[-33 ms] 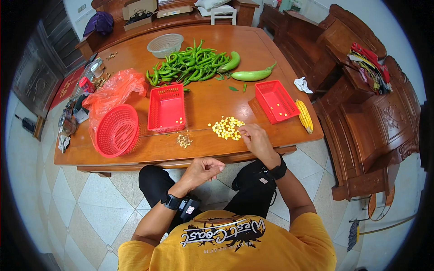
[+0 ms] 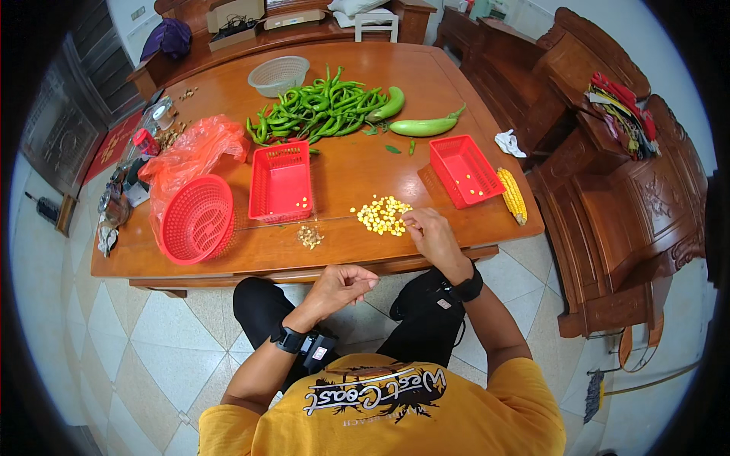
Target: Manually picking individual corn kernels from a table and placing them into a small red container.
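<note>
At the brown table (image 2: 350, 178), the left hand (image 2: 342, 290) is held narrowly pinched and the right hand (image 2: 432, 235), likewise narrow, is set at the right edge of the kernels (image 2: 382, 216), any grip untellable; no change is seen since a moment earlier, so no progress is shown, the loose kernels being yellow and white.

My left forearm (image 2: 262, 366) slants up and inward, and my left grip (image 2: 340, 290) turns to the right, its fingers (image 2: 348, 273) curled, thumb and index drawn together at the tips. My right forearm (image 2: 493, 323) leans up and to the left. My right grip (image 2: 431, 232) reaches farther forward than my left, back of the hand uppermost, fingers bent; I cannot tell whether the tips meet. The two stay well apart.
</note>
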`<state>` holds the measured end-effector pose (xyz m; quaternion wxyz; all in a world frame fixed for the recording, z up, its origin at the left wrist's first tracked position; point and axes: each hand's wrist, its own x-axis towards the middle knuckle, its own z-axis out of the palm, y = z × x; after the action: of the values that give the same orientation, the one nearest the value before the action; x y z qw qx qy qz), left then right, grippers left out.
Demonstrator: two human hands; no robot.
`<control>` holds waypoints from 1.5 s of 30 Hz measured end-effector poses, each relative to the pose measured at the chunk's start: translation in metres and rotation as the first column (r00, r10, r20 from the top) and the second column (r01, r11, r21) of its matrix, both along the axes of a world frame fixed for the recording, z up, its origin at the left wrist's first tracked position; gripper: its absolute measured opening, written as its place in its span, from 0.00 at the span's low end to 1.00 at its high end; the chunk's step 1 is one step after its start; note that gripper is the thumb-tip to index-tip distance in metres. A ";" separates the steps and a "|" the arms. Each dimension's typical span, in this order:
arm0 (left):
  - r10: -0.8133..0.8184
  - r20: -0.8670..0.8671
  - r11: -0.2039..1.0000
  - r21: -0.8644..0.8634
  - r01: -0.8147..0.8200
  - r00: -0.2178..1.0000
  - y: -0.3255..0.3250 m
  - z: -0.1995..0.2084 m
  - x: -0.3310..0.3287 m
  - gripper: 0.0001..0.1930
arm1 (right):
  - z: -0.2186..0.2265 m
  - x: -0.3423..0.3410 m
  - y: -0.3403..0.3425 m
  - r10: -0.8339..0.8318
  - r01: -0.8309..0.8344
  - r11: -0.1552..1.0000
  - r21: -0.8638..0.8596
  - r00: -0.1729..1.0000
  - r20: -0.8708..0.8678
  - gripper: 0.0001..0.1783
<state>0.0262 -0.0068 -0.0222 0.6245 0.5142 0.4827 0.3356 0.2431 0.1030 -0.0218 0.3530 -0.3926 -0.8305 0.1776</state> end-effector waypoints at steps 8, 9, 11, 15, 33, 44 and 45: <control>0.003 0.017 1.000 -0.012 -0.002 1.000 -0.001 -0.006 -0.001 0.11 | 0.001 0.006 0.003 -0.030 0.031 0.998 0.063 0.999 -0.018 0.11; 0.000 0.019 1.000 -0.019 0.000 1.000 -0.001 -0.006 -0.001 0.11 | 0.001 0.007 0.002 -0.032 0.032 0.999 0.030 0.999 0.001 0.11; -0.002 0.016 1.000 -0.017 0.002 1.000 -0.001 -0.007 -0.001 0.11 | 0.001 0.007 0.001 -0.032 0.032 0.999 -0.003 0.999 0.019 0.11; 0.001 0.013 1.000 -0.016 -0.001 1.000 -0.001 -0.005 -0.001 0.11 | 0.000 0.006 -0.002 -0.007 0.010 0.998 -0.064 0.999 0.040 0.11; 0.033 0.037 0.999 -0.016 -0.033 0.999 -0.003 -0.004 -0.005 0.11 | 0.002 -0.026 -0.003 0.051 -0.050 0.999 -0.019 0.995 0.087 0.10; 0.089 0.215 0.992 -0.109 -0.066 0.973 -0.004 -0.006 -0.007 0.12 | 0.011 -0.033 -0.011 0.058 -0.058 0.998 -0.011 0.995 0.075 0.09; 0.138 0.331 0.983 -0.164 -0.087 0.934 -0.003 -0.006 -0.005 0.13 | 0.017 -0.034 -0.016 0.087 -0.086 0.994 -0.070 0.996 0.007 0.09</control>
<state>0.0208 -0.0096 -0.0284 0.7143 0.3726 0.4193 0.4185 0.2088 0.0871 -0.0048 0.3268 -0.3692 -0.8419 0.2195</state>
